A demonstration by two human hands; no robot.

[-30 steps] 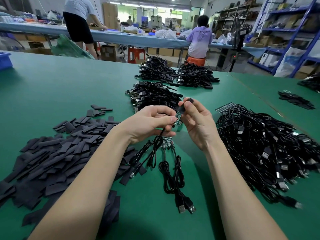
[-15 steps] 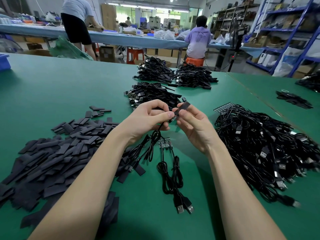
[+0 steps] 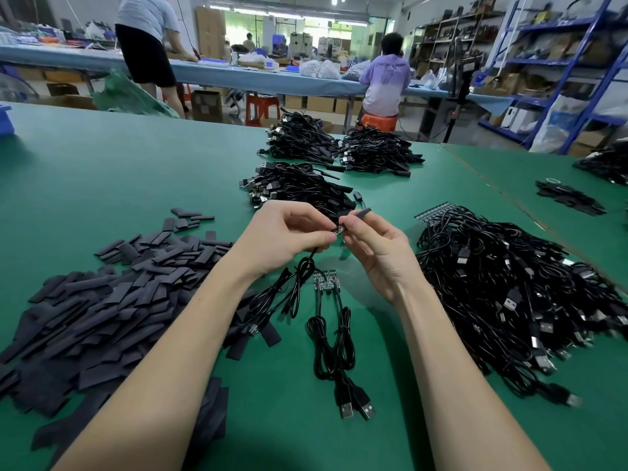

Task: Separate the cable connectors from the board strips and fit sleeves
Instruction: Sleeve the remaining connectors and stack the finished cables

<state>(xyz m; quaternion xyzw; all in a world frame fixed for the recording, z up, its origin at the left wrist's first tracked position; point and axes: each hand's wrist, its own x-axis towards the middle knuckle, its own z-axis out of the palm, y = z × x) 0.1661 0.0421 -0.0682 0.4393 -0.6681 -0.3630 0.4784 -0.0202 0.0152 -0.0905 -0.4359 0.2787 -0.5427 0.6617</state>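
A green work table [image 3: 112, 171] in a workshop carried a heap of flat black sleeves [image 3: 112, 300] at left and a tangled pile of USB cables [image 3: 509, 287] at right. Above its middle, the left hand [image 3: 282, 239] pinched a small connector board [image 3: 339, 230], its cable [image 3: 302, 277] hanging down. The right hand [image 3: 377, 246] pinched a black sleeve [image 3: 361, 212] just beside the board.

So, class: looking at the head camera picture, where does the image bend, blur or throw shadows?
Head view: the wide lens bows the blue shelving at right; the cable pile smears toward the right edge; soft overhead light casts faint shadows under both forearms on the green table; the left hand, right hand and sleeve stay sharp.
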